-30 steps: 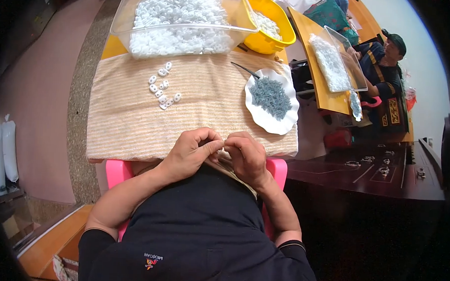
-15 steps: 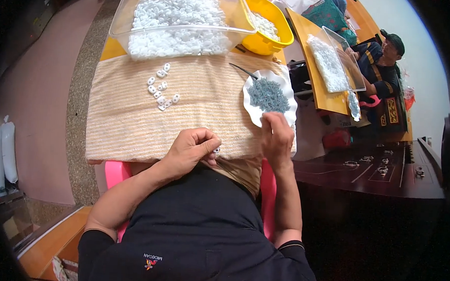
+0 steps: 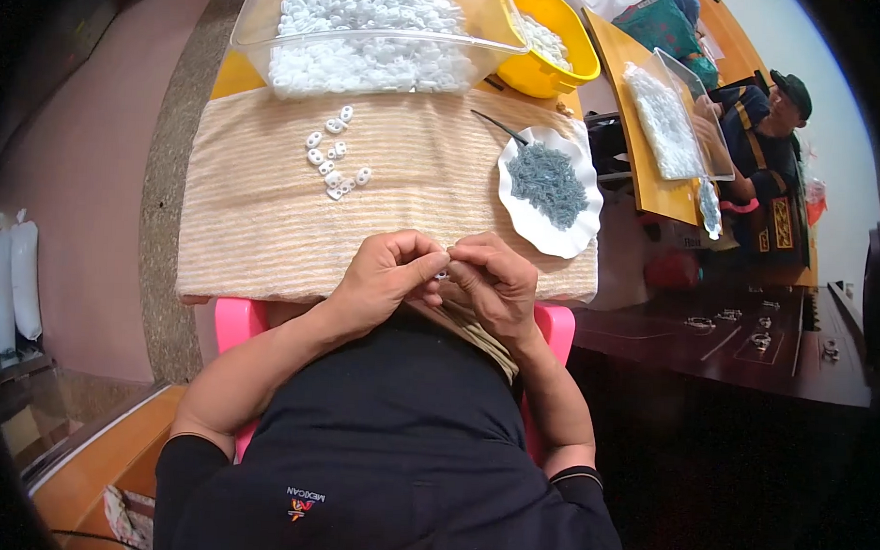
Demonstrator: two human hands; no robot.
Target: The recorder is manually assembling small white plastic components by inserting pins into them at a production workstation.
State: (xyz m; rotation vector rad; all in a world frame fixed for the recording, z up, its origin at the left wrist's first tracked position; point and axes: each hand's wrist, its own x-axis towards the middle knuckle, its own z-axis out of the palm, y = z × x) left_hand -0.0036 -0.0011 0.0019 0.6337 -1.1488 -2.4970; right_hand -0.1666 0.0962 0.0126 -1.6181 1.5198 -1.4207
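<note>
Just over the cloth's front edge, my left hand [image 3: 386, 283] pinches a small white plastic piece [image 3: 442, 275], which shows only in part between the fingertips. My right hand [image 3: 498, 285] meets it there, thumb and fingers closed at the same piece; anything tiny in that pinch is hidden. Several white two-holed plastic pieces [image 3: 315, 156] lie in a loose cluster on the striped cloth [image 3: 257, 235]. A white wavy-rimmed plate [image 3: 548, 242], to the right, bears a heap of small grey-blue slivers [image 3: 550, 185]. One thin dark stick [image 3: 498, 126] rests against its far rim.
A clear plastic bin [image 3: 380, 38] full of white pieces stands at the back, beside a yellow basin [image 3: 553, 77] with more. At another table [image 3: 670, 198] on the right, a person [image 3: 755, 126] sits by a similar bin. A pink chair [image 3: 240, 321] shows below the cloth.
My right hand has moved left and nearer from beside the plate to my left fingertips. The left hand keeps its pinch on the white piece. The whole view has shifted slightly.
</note>
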